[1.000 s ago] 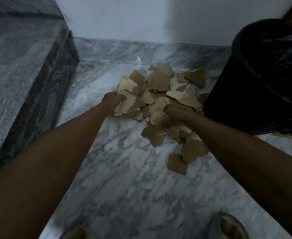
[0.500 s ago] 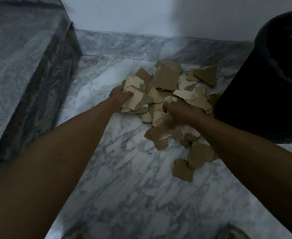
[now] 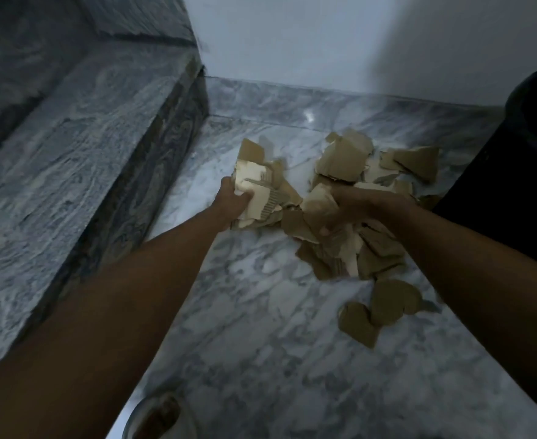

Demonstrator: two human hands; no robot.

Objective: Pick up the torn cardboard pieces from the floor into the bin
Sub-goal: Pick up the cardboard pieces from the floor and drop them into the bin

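Note:
Torn brown and cream cardboard pieces [image 3: 343, 160] lie heaped on the marble floor near the wall corner. My left hand [image 3: 232, 201] grips a stack of cardboard pieces [image 3: 261, 191] at the heap's left side. My right hand [image 3: 356, 207] is closed over another bunch of pieces [image 3: 321, 204] in the middle of the heap. Two rounded pieces [image 3: 384, 305] lie apart, nearer to me. The dark bin [image 3: 514, 172] stands at the right edge, touching the heap's far right side.
A raised marble step [image 3: 70, 172] runs along the left. A white wall [image 3: 292, 42] closes the back above a marble skirting. My foot in a sandal [image 3: 159, 416] shows at the bottom. Bare marble floor [image 3: 261, 343] lies between me and the heap.
Both hands have closed tighter on their bunches and lifted them a little off the heap. The view has swung left, so the bin sits further to the right edge.

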